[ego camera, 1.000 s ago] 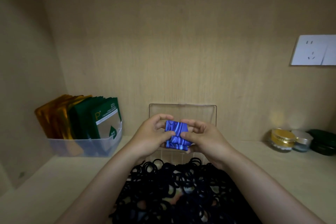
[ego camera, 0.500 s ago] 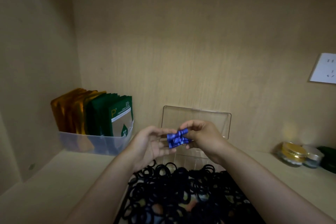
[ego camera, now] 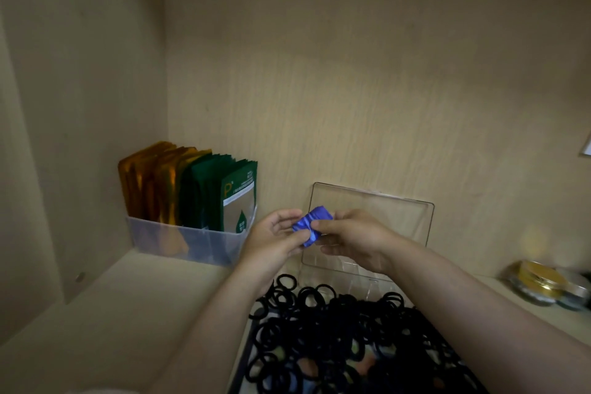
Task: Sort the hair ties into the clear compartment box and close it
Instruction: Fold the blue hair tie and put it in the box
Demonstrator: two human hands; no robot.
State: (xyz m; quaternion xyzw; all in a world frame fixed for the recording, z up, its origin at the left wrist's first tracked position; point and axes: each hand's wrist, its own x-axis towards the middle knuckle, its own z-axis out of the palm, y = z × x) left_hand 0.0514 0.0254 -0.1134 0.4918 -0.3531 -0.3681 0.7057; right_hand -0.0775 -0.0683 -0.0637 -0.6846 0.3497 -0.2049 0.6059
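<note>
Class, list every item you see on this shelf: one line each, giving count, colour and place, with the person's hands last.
Blue patterned fabric hair tie: one, blue, pinched between both hands
Black elastic hair ties: many, black, heaped front centre
Clear plastic compartment box: one, clear, behind the heap, lid open
Translucent plastic bin: one, frosted, back left
Gold foil sachets: several, gold, upright in the bin, left side
Green sachets: several, green, upright in the bin, right side
Gold-lidded glass jar: one, gold, far right
Left hand: one, pinches the tie's left side
Right hand: one, pinches the tie's right side
</note>
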